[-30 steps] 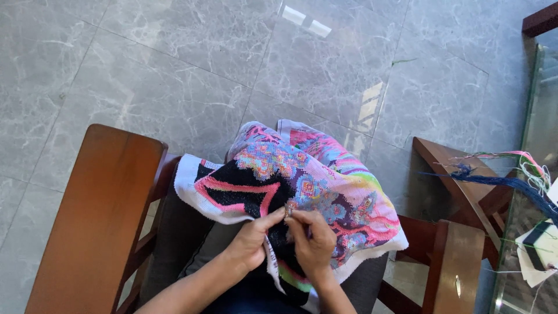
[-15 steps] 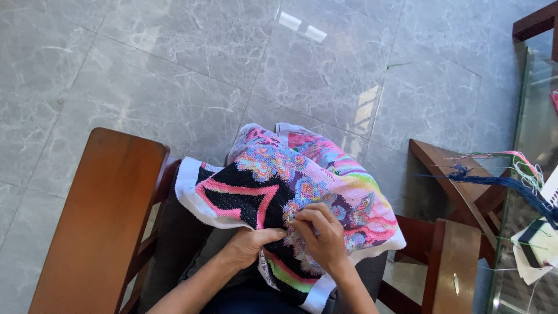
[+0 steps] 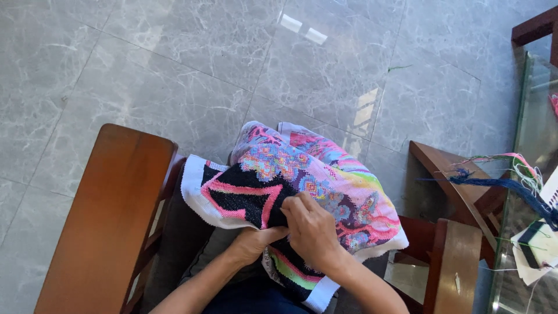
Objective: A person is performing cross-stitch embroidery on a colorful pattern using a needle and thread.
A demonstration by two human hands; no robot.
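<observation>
In the lower middle of the frame we judge a stitch is being worked: our right hand [image 3: 311, 229] presses curled fingers on the embroidered cloth [image 3: 302, 186], our left hand [image 3: 256, 241] grips it from beneath, so steady needle guidance matters.

No pkgs, labels, signs or screens visible

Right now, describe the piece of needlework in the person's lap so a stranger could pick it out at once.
Start at the wooden chair arm on the left; beside it, over the lap, lies the embroidered cloth. The left hand sits under its near edge and the right hand presses on top. Nothing else here is white-bordered, with pink lines on black beside pastel patches.
</observation>
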